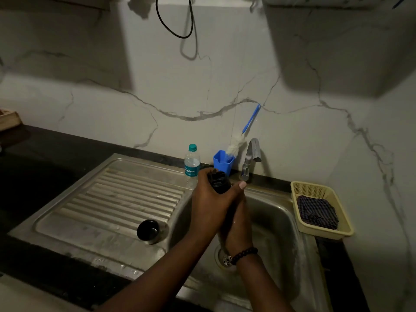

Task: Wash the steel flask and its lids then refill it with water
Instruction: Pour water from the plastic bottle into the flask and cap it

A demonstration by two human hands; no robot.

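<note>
I see the flask [221, 183] held over the sink [276, 224], just in front of the tap [251, 158]. Only its top shows: a dark, matte, rounded cylinder with a small ribbed black part at the upper end. The rest is hidden by the hands, and I cannot tell whether a lid is on it.

My left hand [208, 199] is wrapped around the flask's upper part from the left, fingers curled over it. My right hand [236, 212] grips lower down, its thumb lying up along the flask's right side. A string of dark round beads sits on the right wrist.

Left of the sink bowl, on the ribbed steel drainboard [117, 199], stands a short round black cup [148, 230] with a shiny steel rim at its base, well apart from the flask. The sink is dull brushed steel with water marks, and its round drain is partly hidden behind my right wrist.

Behind the sink, a clear plastic bottle [192, 162] with a teal cap and label stands left of the tap. Between bottle and tap is a blue square holder [222, 162] with a bottle brush [242, 136] leaning in it, white fluffy head and thin blue handle. The tap is a curved chrome pipe.

Right of the sink, a pale yellow perforated basket [315, 190] holds a folded dark checked cloth [317, 212]. The desk [33, 154] is black stone; the wall is white veined marble.
</note>
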